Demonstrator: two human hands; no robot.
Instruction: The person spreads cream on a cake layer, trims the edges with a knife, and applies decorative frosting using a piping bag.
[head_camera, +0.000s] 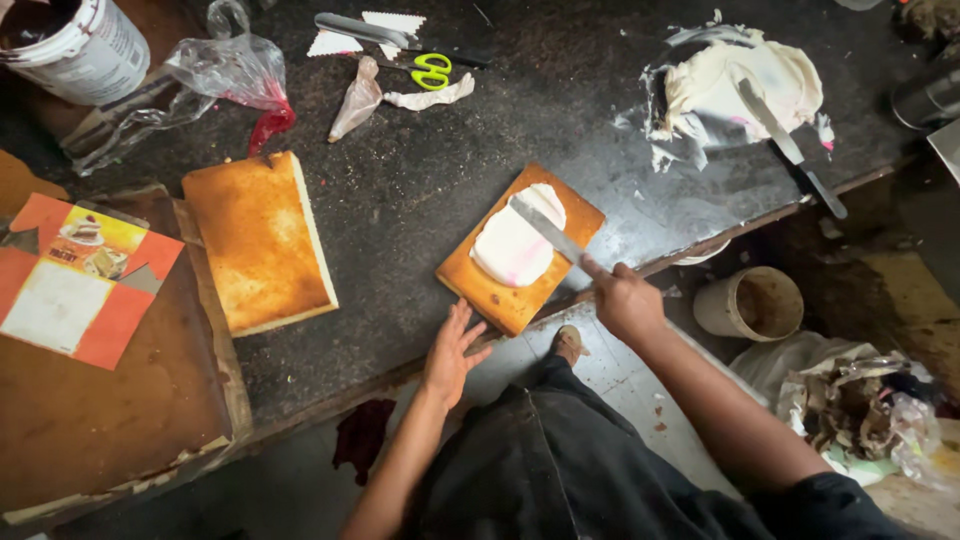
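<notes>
The dark worktop (420, 190) fills the view, dusted with crumbs. Well off to the left of the left hand (452, 352) lies the big sponge slab (262, 240), golden on top. Just ahead of that hand sits the small sponge piece (520, 250), and the hand lies flat and open, fingers spread, fingertips at the piece's near corner. On top of the piece sits a patch of white cream (515, 245), tinged pink. The right hand (625, 298) is closed round the handle of a palette knife (547, 228), whose blade reaches up and left from the fist and lies across the cream. Far beyond the right hand, up and to its right, a mound of cream (735, 85) sits on the worktop with a second knife (790, 150) resting on it. Farther ahead of the left hand lie yellow-handled scissors (432, 70).
</notes>
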